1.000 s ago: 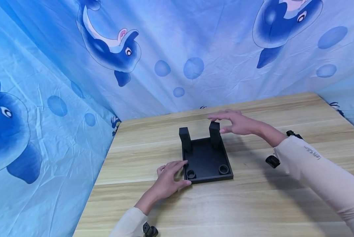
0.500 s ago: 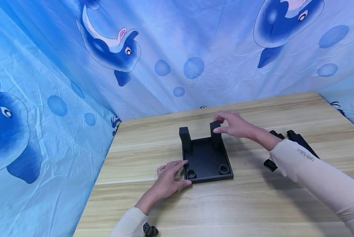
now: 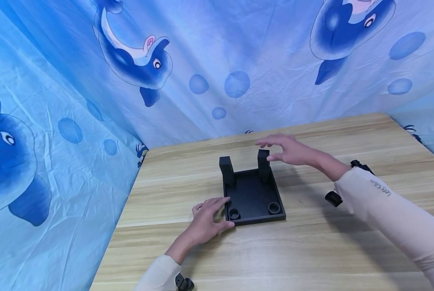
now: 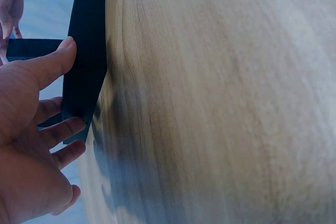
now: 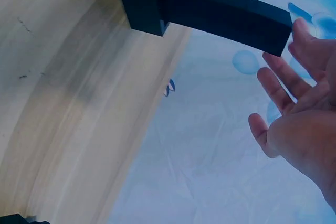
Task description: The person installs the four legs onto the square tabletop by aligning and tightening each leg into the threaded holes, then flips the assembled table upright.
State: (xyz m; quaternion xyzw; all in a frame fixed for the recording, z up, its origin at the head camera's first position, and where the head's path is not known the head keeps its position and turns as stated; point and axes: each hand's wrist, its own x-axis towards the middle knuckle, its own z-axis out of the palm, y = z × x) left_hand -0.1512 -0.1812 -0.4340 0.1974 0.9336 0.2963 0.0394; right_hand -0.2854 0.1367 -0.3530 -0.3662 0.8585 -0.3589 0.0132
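A black square base (image 3: 251, 198) with a raised rim, like a small upturned table, lies on the wooden table. Two square black posts stand at its far corners, the left post (image 3: 226, 169) and the right post (image 3: 263, 165). Round sockets sit in both near corners, one of them the right socket (image 3: 274, 208). My left hand (image 3: 207, 222) holds the near-left corner, thumb at the front edge and fingers along the left side. Around the top of the right post, my right hand (image 3: 287, 149) has its fingers extended and spread; its thumb is at the post's top.
Partly hidden behind the right sleeve, a dark post-like piece (image 3: 363, 166) lies on the wooden table (image 3: 293, 254). A blue curtain (image 3: 209, 48) printed with dolphins hangs behind the table's far edge and along its left side.
Half a second ago my right hand pinched the top of the right post; now its fingers have spread and let go. The left hand and the base have stayed in place.
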